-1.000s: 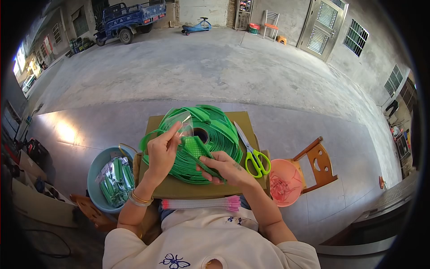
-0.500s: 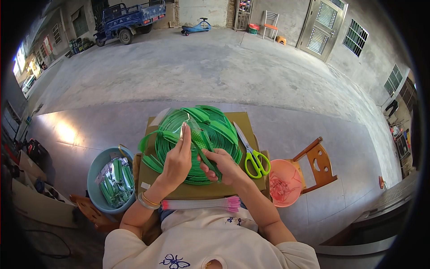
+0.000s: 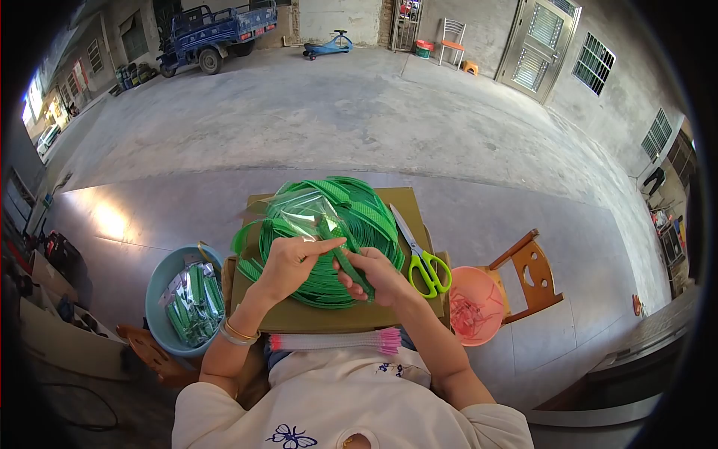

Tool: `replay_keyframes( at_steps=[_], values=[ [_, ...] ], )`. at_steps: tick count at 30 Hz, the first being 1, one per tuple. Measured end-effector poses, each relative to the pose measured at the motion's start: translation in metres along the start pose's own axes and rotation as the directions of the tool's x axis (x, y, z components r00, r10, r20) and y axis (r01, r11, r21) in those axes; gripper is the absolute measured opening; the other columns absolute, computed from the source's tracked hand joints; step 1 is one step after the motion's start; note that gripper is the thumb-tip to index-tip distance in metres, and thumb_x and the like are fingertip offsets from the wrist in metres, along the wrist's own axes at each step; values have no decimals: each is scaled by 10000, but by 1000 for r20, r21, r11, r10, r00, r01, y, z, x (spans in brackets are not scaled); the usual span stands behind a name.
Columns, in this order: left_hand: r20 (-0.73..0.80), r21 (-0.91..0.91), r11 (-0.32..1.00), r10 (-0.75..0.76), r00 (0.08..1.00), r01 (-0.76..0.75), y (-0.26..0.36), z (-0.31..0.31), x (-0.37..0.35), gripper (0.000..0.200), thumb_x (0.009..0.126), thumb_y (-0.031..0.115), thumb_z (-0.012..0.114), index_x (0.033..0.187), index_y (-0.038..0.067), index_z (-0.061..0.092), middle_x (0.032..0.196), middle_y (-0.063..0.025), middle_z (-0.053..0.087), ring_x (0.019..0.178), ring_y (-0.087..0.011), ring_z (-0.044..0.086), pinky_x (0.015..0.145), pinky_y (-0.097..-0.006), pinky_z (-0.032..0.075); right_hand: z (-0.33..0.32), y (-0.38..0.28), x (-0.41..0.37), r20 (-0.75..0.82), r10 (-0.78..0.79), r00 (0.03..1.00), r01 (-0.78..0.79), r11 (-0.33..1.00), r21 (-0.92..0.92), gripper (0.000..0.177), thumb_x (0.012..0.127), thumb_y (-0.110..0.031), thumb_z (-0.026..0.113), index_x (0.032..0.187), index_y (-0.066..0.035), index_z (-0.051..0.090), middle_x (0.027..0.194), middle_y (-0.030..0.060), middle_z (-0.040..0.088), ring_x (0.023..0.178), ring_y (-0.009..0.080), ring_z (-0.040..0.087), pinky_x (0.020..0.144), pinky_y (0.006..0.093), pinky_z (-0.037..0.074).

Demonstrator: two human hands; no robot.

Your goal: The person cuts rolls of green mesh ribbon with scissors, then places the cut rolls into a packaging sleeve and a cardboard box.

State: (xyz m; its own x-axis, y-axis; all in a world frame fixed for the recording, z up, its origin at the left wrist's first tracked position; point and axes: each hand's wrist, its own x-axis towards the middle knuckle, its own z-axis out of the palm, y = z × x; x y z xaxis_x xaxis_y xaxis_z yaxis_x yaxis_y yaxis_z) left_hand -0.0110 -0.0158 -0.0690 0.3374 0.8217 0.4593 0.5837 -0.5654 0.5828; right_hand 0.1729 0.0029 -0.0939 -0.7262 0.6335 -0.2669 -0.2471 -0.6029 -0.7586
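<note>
My left hand is closed at the lower edge of a clear plastic bag, its index finger pointing across toward my right hand. In my right hand is a folded length of green strap, pinched between thumb and fingers. The upper end of this strap reaches to the bag; whether it is inside is hard to make out. Behind both hands lies a large coil of green dotted strap on a brown cardboard surface. Scissors with yellow-green handles lie to its right.
A blue basin with bagged green straps stands at left. A pink basin holding pink strips sits on a wooden chair at right. Clear sleeves with pink ends lie along the near edge. A blue three-wheeled truck is far off.
My left hand has come down from the bag's upper part to its lower edge, index finger now toward the strap. The bag has flopped leftward. My right hand has barely moved.
</note>
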Motion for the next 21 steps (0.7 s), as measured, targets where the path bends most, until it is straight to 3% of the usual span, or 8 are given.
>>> replay_keyframes(
  at_steps=[2, 4, 5, 7, 11, 13, 17, 21],
  values=[
    [89, -20, 999, -45, 995, 47, 2, -2, 1, 450, 724, -131, 506, 1059, 130, 654, 737, -129, 631, 663, -148, 622, 599, -236, 472, 11, 0, -3, -84, 2, 996, -16, 987, -163, 237, 938, -239, 401, 885, -33, 504, 569, 27, 489, 394, 75, 389, 341, 203, 293],
    [215, -105, 987, -100, 972, 124, 3, -3, 0, 431, 732, -126, 505, 1054, 119, 655, 768, -128, 645, 698, -143, 645, 620, -218, 481, 4, 1, -1, 29, 45, 999, -43, 996, -77, 250, 939, -251, 405, 876, -32, 508, 577, 30, 500, 403, 79, 402, 351, 209, 304],
    [182, -125, 989, -60, 981, 84, 2, -2, -1, 423, 734, -123, 507, 1052, 113, 655, 762, -126, 648, 688, -139, 644, 615, -219, 481, 1, 2, 0, 87, 61, 994, -58, 998, -34, 257, 940, -256, 408, 872, -31, 510, 581, 31, 505, 408, 81, 408, 356, 212, 310],
    [110, -162, 987, 17, 994, 1, 0, 0, -3, 408, 738, -118, 510, 1050, 102, 654, 750, -122, 653, 668, -131, 644, 604, -220, 482, 1, 1, 3, -17, -28, 999, 26, 997, -67, 250, 935, -255, 431, 859, -34, 520, 583, 27, 510, 419, 80, 420, 360, 214, 314],
    [95, -222, 972, -55, 994, 75, -2, 0, 0, 374, 748, -114, 508, 1030, 82, 658, 733, -112, 661, 657, -126, 648, 601, -220, 490, 11, -2, -2, -104, -88, 991, 52, 949, -312, 243, 918, -263, 486, 845, -38, 542, 597, 15, 522, 447, 81, 453, 374, 219, 326],
    [112, -261, 962, -58, 992, 86, 1, 1, 0, 355, 754, -107, 513, 1023, 73, 659, 715, -105, 660, 651, -125, 647, 597, -217, 489, 7, -1, -2, -83, -41, 996, 22, 975, -222, 234, 899, -266, 528, 850, -38, 548, 610, 13, 536, 457, 84, 469, 381, 218, 334],
    [-57, -192, 977, -107, 993, 95, -1, 8, -3, 287, 758, -84, 527, 968, 52, 667, 686, -96, 650, 617, -124, 638, 572, -220, 484, 2, -1, 1, -97, -15, 995, 4, 993, -121, 242, 866, -271, 589, 880, -31, 559, 630, 18, 559, 474, 91, 495, 400, 219, 346],
    [-163, -176, 972, -183, 969, 154, -2, 12, -5, 235, 752, -81, 536, 908, 37, 667, 676, -101, 648, 596, -122, 634, 558, -221, 484, 4, -2, -1, -114, -83, 990, 63, 984, -167, 235, 861, -246, 596, 919, -20, 570, 719, 51, 593, 561, 95, 540, 433, 228, 407]
  ],
)
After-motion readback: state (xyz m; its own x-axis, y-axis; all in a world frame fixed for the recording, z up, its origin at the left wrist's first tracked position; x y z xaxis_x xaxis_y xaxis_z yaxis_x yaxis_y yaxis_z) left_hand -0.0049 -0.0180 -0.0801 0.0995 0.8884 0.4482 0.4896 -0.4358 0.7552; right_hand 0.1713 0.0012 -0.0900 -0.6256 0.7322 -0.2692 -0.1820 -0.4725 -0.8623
